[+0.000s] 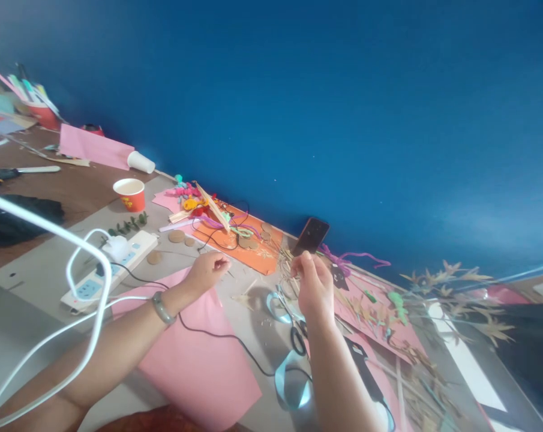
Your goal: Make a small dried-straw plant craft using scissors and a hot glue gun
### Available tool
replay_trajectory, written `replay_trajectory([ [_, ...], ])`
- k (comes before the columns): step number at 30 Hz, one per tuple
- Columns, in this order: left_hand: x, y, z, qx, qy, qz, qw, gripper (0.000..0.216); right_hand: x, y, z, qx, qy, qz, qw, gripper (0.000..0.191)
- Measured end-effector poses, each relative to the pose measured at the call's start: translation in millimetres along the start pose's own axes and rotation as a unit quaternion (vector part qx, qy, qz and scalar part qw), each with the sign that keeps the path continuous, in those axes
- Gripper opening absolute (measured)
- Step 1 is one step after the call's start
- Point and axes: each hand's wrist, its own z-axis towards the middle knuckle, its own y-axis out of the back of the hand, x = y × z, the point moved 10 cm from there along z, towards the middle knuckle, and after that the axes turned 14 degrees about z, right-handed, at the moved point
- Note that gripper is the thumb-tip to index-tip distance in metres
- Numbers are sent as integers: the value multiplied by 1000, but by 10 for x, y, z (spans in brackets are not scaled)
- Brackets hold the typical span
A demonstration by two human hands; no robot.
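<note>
My left hand (208, 270), with a bracelet (163, 308) on its wrist, is raised over pink paper (199, 354) with its fingers curled together. On the right, my right hand (315, 282) is pinched closed, just in front of a dark phone (311, 235) leaning at the wall. Whatever either hand holds is too small or hidden to make out. Between and below the hands lie black-handled scissors (297, 336) and a curled light-blue ribbon (291, 384). Behind them is orange paper (253, 255) with straw-like bits and round wooden slices (248, 242).
A power strip (136, 249) with a white plug stands at left, and a white cable (102, 282) loops across the foreground. Behind it is a red paper cup (131, 195). Dried plant stems (460, 300) spread at right. A blue wall (298, 108) bounds the table.
</note>
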Motion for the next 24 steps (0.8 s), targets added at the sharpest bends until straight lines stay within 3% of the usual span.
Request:
replay_trajectory([
  [4, -44, 62, -16, -16, -15, 59, 998, 11, 17, 0, 121, 55, -30, 3, 998, 21],
  [8, -7, 93, -4, -28, -3, 82, 996, 8, -36, 48, 307, 95, -33, 8, 995, 19],
  [14, 64, 52, 2, -35, -2, 108, 994, 6, 9, 271, 726, 71, 32, 35, 996, 13],
  [18, 92, 3, -1, -26, -14, 119, 992, 11, -22, 268, 950, 76, 48, 59, 994, 15],
  [21, 61, -2, -20, -21, -31, 112, 993, 20, -101, 136, 1046, 138, 44, 21, 989, 20],
  [24, -17, 9, -48, -13, -57, 90, 994, 15, -190, 14, 1069, 215, 25, -34, 976, 24],
])
